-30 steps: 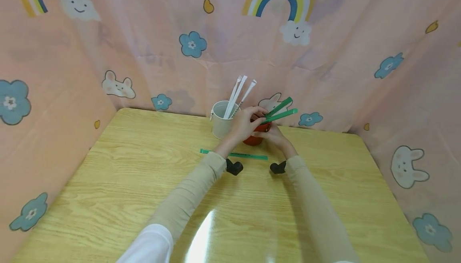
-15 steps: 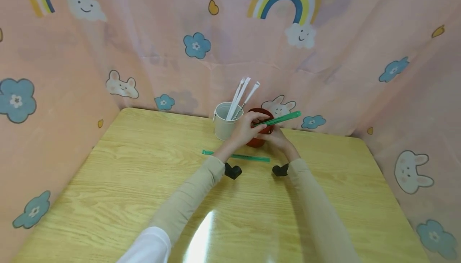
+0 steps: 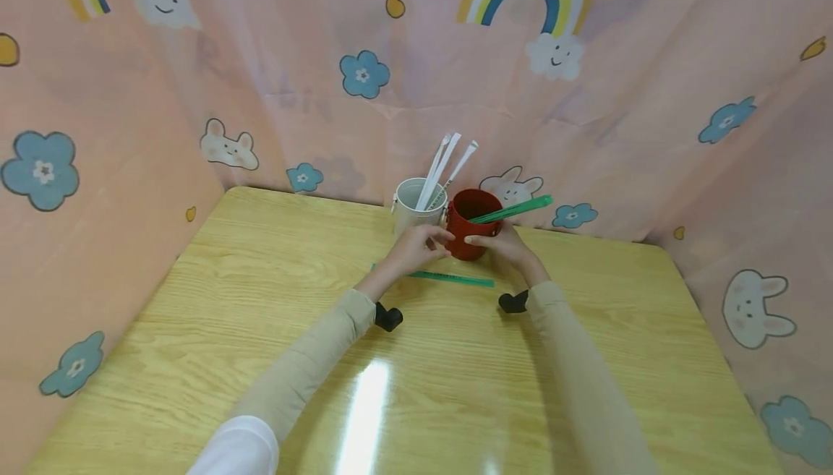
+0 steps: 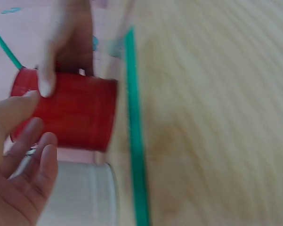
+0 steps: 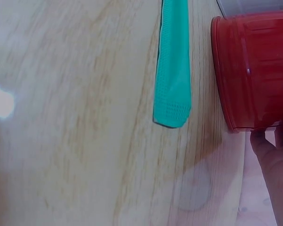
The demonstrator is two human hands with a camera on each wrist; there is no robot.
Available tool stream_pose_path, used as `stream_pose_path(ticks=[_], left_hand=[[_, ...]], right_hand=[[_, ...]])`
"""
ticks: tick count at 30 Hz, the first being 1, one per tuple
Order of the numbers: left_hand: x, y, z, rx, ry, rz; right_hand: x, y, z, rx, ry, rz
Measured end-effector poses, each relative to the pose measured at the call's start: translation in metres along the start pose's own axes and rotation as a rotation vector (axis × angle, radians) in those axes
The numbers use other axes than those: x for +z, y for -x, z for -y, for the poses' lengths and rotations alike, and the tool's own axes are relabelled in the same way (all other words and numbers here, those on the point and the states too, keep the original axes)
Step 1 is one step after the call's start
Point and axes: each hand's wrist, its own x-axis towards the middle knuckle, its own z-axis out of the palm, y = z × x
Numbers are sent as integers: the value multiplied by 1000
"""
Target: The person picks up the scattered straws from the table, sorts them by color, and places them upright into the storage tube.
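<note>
The red bucket (image 3: pixel 470 244) stands on the table with green paper-wrapped straws (image 3: pixel 520 208) leaning out to the right. My right hand (image 3: pixel 510 247) grips its right side, thumb across the front and fingers behind. My left hand (image 3: pixel 419 247) is just left of it, fingers loosely bent and holding nothing; in the left wrist view this hand (image 4: pixel 21 183) is beside the bucket's wall. Another green wrapped straw (image 3: pixel 455 277) lies flat on the table in front. Its crimped end (image 5: pixel 172 110) shows in the right wrist view.
Directly left of the red bucket stands a white bucket (image 3: pixel 405 216) holding several white wrapped straws (image 3: pixel 437 175). A pink patterned curtain (image 3: pixel 299 113) hangs behind and beside the wooden table (image 3: pixel 260 301). Black wrist mounts (image 3: pixel 514 302) stick out under the sleeves.
My left hand has let go of the green straws and drawn back left and down from the bucket's mouth. The straws now rest in the red bucket; my right hand still holds it.
</note>
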Motion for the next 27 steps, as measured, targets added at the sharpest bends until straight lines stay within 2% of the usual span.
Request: stream_pose_path(ticks=[5, 10, 21, 27], left_hand=[[2, 8, 15, -86, -109, 140], [4, 12, 17, -130, -216, 210], [11, 19, 18, -171, -387, 226], [11, 20, 17, -157, -462, 209]], right_hand=[[-2, 0, 0, 22, -17, -3], [-1, 0, -1, 39, -28, -3], [3, -3, 1, 29, -4, 9], [7, -4, 0, 31, 7, -6]])
